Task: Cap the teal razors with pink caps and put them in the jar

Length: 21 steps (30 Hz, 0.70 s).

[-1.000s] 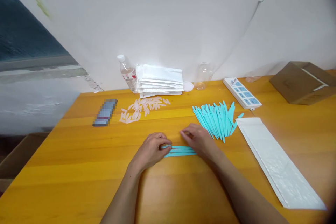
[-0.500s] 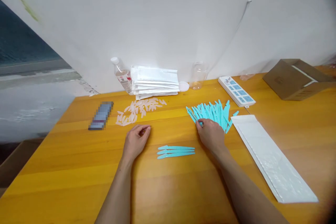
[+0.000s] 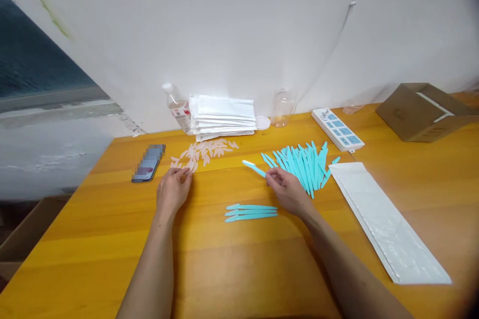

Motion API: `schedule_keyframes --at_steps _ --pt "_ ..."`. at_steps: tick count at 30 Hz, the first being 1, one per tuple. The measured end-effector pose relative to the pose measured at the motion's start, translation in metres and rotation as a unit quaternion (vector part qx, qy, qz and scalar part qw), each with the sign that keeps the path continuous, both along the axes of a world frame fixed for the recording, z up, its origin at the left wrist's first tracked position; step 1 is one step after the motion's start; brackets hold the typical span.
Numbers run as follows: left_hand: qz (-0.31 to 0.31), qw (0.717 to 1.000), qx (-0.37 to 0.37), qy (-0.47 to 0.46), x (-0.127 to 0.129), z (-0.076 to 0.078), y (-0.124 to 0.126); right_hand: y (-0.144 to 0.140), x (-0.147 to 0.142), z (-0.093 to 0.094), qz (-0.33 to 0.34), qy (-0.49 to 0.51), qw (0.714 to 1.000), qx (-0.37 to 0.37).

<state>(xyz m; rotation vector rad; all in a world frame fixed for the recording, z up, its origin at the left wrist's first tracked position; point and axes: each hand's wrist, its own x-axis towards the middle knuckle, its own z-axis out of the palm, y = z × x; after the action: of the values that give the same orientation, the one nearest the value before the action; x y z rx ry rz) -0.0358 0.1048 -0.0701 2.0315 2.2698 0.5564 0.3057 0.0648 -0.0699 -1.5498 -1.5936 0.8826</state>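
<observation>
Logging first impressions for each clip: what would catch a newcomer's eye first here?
The heap of turquoise sticks fanned out right of centre on the yellow table, with the right hand holding one stick lifted beside it. Three more sticks lie in a neat row between the hands, while the left hand reaches the pale pink caps.

caps (image 3: 204, 152) left of stick pile (image 3: 303, 162), three sticks (image 3: 250, 213) in front

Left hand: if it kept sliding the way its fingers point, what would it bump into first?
The left hand points toward the wall. Its fingertips are already at the near edge of the pale pink caps, so those come first; whether they touch is unclear.
</observation>
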Motion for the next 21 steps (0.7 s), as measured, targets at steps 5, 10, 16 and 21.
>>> schedule_keyframes --at_steps 5,10,16,21 --pt "-0.062 0.995 -0.007 0.082 0.016 0.0 0.011 -0.005 -0.013 0.0 0.078 0.025 0.996 -0.023" --pt "-0.067 0.993 -0.049 0.084 0.034 0.007 0.01 -0.006 -0.013 -0.001 0.091 -0.017 0.996 -0.01" --pt "-0.11 0.986 -0.116 0.055 0.05 0.013 0.0 -0.005 -0.012 -0.001 0.105 -0.045 0.993 0.005" --pt "-0.117 0.988 -0.098 0.011 0.061 0.012 -0.023 -0.005 -0.015 -0.003 0.11 -0.072 0.991 0.023"
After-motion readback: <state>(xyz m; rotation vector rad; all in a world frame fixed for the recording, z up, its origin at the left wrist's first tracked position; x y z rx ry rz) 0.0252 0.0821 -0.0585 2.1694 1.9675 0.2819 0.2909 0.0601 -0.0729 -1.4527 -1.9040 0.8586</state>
